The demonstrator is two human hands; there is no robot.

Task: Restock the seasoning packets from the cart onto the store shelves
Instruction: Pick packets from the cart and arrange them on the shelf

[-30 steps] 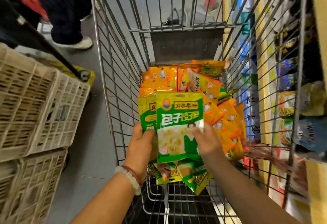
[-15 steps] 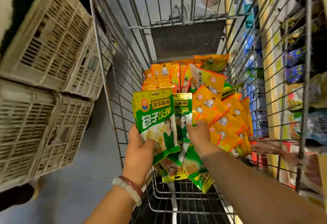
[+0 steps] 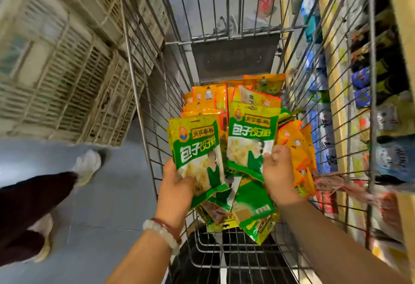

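A wire shopping cart (image 3: 143, 126) holds a heap of seasoning packets. My left hand (image 3: 177, 189) grips a small stack of green packets (image 3: 197, 146) at their lower left corner, above the cart's left side. My right hand (image 3: 278, 171) pinches another green packet (image 3: 251, 137) by its lower right edge and holds it upright over the heap. Orange packets (image 3: 292, 144) lie fanned out behind and to the right of that hand. More green packets (image 3: 251, 207) lie loose below both hands.
Store shelves (image 3: 341, 95) with hanging goods run along the right, close to the cart. Stacked beige plastic crates (image 3: 62, 77) stand left of the cart. A person's leg and white shoe (image 3: 87, 164) are on the grey floor at left.
My right hand has lifted a green packet out of the heap and now holds it upright beside the left hand's stack. The view swung; a person's leg and shoe came into view at left.
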